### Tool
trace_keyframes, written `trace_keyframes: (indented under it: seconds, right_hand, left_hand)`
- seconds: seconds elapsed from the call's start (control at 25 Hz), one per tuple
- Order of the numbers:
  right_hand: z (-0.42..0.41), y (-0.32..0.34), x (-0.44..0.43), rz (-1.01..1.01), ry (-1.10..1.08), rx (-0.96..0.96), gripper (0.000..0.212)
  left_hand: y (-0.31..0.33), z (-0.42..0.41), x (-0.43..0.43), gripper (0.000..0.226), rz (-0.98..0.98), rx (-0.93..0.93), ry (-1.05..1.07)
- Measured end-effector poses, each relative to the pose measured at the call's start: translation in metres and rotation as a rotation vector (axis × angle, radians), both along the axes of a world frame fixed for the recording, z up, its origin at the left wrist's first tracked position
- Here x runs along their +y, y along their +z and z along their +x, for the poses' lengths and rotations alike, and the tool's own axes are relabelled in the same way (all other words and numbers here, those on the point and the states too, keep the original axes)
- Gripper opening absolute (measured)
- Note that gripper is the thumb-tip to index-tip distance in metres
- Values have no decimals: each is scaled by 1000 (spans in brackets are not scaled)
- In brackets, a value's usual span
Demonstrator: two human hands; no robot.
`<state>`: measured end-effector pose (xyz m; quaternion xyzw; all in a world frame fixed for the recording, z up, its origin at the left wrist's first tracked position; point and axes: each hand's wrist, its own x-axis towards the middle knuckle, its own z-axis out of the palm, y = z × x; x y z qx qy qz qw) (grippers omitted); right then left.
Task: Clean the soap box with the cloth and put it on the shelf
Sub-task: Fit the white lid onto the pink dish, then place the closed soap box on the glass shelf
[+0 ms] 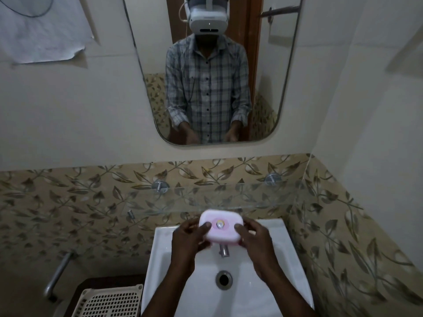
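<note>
Fingers [207, 225] round one soap box [223, 234]

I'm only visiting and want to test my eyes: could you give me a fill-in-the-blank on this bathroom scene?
1. The left hand and the right hand hold the pink soap box above the white ____.
2. The shelf just beyond the box is made of clear ____.
3. Above the shelf hangs a ____ that reflects the person.
4. The slotted basket stands at the sink's ____ side.
Missing words: sink; glass; mirror; left.
</note>
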<state>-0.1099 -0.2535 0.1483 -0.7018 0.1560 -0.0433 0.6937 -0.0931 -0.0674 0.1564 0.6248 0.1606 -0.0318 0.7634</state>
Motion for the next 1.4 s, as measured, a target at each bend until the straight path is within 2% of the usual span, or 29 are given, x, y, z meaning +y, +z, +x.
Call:
trace_keyframes:
  seconds: [0.12,0.24,0.32,0.4,0.56,0.76,1.0,1.08,1.2,1.28,1.4]
  right_hand:
    - [36,37,-5,-164,-100,-93,15]
    - [80,69,-5,-375,-130,-137,22]
    - [105,78,-5,-550,-108,-84,26]
    - [119,77,-5,-632,-70,10,29]
    - [127,64,-8,-624,-59,57,30]
    - [128,52,-9,-615,-95,48,29]
    - [125,51,-9,-500,-140,5,33]
    - [114,56,-11,-463,-241,-27,34]
    - [77,49,0,-387,-355,-294,17]
    - [50,22,24,-471,-204,-424,17]
    - [24,-48,66,-715,256,-398,5]
  left_hand:
    - [35,35,-8,32,193,-115,9]
    - [64,77,-18,22,329,-137,50]
    - [73,99,-24,27,385,-85,76]
    - [72,113,-25,37,442,-35,80]
    - [60,123,-27,46,520,-1,52]
    - [52,124,-26,50,527,1,50]
    - [63,116,-28,51,623,-5,37]
    - [71,100,-20,44,621,-132,187]
    - [54,54,6,39,449,-269,468]
    - [15,26,28,34,356,-219,565]
    - [-54,4,48,35,261,0,555]
